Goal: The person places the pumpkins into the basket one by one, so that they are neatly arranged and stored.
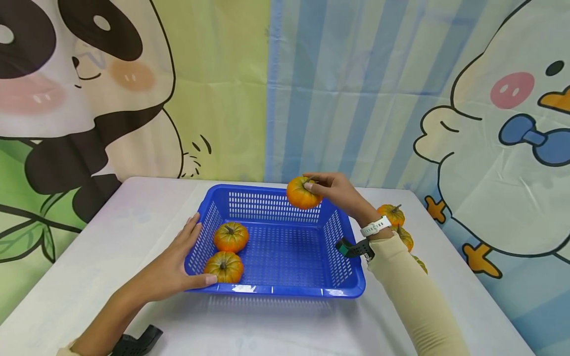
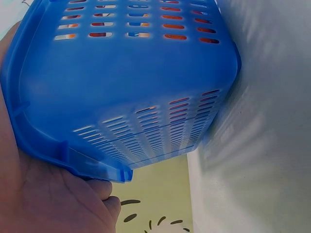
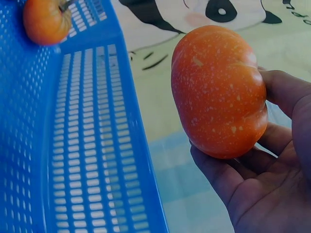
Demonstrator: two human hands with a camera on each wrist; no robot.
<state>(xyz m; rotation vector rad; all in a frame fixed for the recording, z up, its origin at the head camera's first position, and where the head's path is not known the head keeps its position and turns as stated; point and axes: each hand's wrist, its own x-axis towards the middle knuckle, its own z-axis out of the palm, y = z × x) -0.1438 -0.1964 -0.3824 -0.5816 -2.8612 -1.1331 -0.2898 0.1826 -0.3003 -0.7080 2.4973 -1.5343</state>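
Observation:
A small orange pumpkin (image 1: 304,193) is held by my right hand (image 1: 340,194), thumb near the stem, above the far right part of a blue plastic basket (image 1: 285,290). In the right wrist view, its speckled underside faces the camera and the fingers (image 3: 221,177) wrap its side. Two more pumpkins, one (image 1: 231,237) behind the other (image 1: 224,267), sit inside the basket along its left wall. My left hand (image 1: 175,262) rests against the basket's near left corner, fingers extended along the left rim and thumb on the front rim.
Several pumpkins (image 1: 392,215) lie on the white table (image 1: 147,207) right of the basket, partly hidden by my right forearm. A cloth backdrop (image 1: 222,99) with a printed panda and a duck stands behind the table. Each wrist wears a black strap (image 1: 138,341).

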